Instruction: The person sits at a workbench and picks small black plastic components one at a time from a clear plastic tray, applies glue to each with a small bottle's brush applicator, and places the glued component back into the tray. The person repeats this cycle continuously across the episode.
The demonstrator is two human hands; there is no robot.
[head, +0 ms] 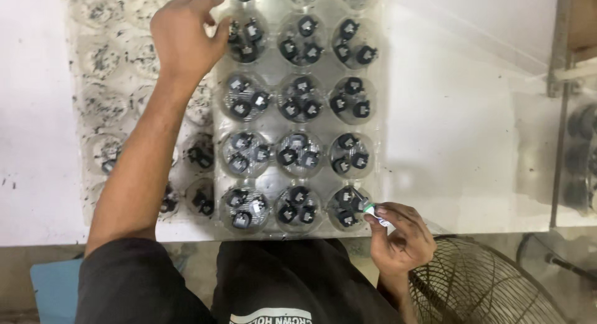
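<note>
Lightness seemed the chief trait of the small part (371, 209) that the right hand (403, 238) pinched between thumb and fingers (390, 213) at the near right corner of the clear plastic tray (271, 126), just beside the last cup of the front row; judging by how little grip it took, it probably weighed next to nothing, felt hard and stiff, and could slip away or drop if squeezed carelessly. The safest hold looked to be across its squat body, from the sides, as the fingertips had it, closed snugly around it. It showed a pale, whitish-green tip against a dark body, though it was too small to make out further. The black components (299, 153) in the tray looked alike: short, dark, blocky pieces with a lighter top face, lying several to a round cup, in rows across the tray. The left hand (185, 33) reached over the far left part of the tray, its fingers loosely curled and partly spread near the top-left filled cup (245, 35); whether it had hold of anything could not be told. A second tray (118, 100), mostly bare cups flecked with dark dust and a few stray pieces, lay under that forearm on the white tabletop (472, 143). The thin tray itself looked flexible and likely to buckle if lifted by one edge. A wire fan guard (479, 286) stood below the tabletop's edge at the right.
</note>
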